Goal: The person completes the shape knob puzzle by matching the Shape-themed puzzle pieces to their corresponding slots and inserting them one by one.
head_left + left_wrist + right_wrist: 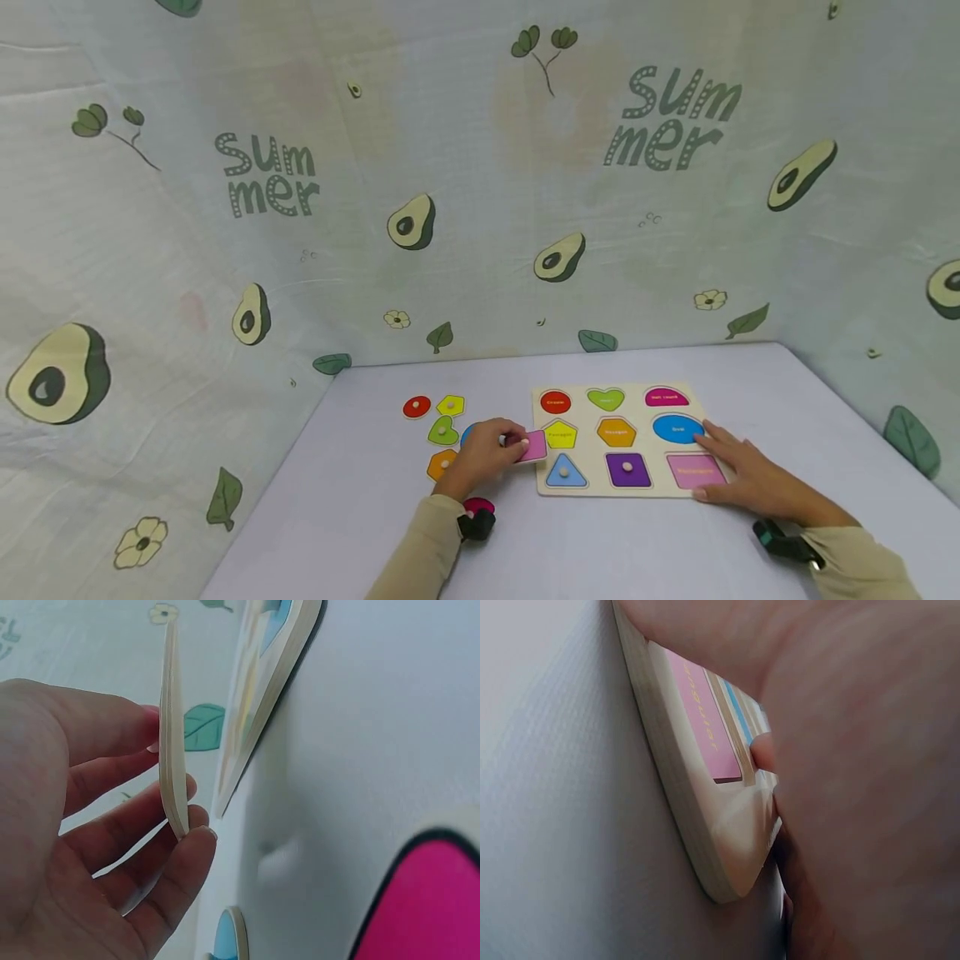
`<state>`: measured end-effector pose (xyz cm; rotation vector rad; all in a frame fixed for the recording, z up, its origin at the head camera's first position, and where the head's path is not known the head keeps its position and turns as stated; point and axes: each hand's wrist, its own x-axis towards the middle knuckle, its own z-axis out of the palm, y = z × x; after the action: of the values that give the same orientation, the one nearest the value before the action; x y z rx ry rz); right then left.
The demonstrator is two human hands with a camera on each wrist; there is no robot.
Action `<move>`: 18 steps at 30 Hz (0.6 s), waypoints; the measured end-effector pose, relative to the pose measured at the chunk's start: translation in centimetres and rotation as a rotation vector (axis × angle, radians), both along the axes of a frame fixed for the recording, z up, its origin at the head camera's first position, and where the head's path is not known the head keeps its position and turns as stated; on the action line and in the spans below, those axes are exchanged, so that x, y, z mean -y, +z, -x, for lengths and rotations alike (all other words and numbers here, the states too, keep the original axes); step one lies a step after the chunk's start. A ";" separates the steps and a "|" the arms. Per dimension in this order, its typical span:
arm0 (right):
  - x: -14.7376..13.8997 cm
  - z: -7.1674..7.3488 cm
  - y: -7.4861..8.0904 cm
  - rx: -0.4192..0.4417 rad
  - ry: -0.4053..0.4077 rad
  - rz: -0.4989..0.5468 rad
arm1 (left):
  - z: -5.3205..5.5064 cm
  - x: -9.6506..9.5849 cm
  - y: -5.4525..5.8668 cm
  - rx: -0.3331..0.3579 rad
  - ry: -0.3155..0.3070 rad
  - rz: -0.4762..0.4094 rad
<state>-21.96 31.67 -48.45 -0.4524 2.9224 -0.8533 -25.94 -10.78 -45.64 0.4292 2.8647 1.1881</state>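
My left hand (486, 454) holds a pink rectangle puzzle piece (536, 446) by its knob, just left of the puzzle board. In the left wrist view the piece (172, 735) stands edge-on between thumb and fingers. The wooden shape board (615, 492) lies flat, with a blue triangle (566, 472) and a purple square (628, 470) bearing knobs in its front row. A pink rectangular recess (696, 472) fills its front right corner. There my right hand (750, 477) rests on the board's right side, fingers extended near the blue oval recess (678, 428), thumb at the front corner.
Left of the board lie loose knobbed pieces: a red circle (417, 407), a yellow pentagon (452, 405), a green heart (443, 431) and an orange hexagon (441, 464). A blue piece (467, 434) and a magenta piece (478, 505) are partly hidden by the left arm. A printed cloth hangs behind.
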 end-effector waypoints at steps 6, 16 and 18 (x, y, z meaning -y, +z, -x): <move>0.1 0.1 -0.1 0.001 -0.004 -0.016 | 0.0 -0.9 0.1 0.016 0.003 0.008; 0.2 0.0 0.0 0.002 -0.011 -0.009 | 0.5 -3.2 0.2 -0.014 -0.040 -0.023; 0.2 0.0 0.0 -0.005 -0.006 -0.003 | 0.5 -3.7 0.3 -0.021 -0.038 -0.022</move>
<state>-21.96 31.48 -48.48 -0.4466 2.9301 -0.8501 -26.44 -7.13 -45.33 0.4975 2.8498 1.2177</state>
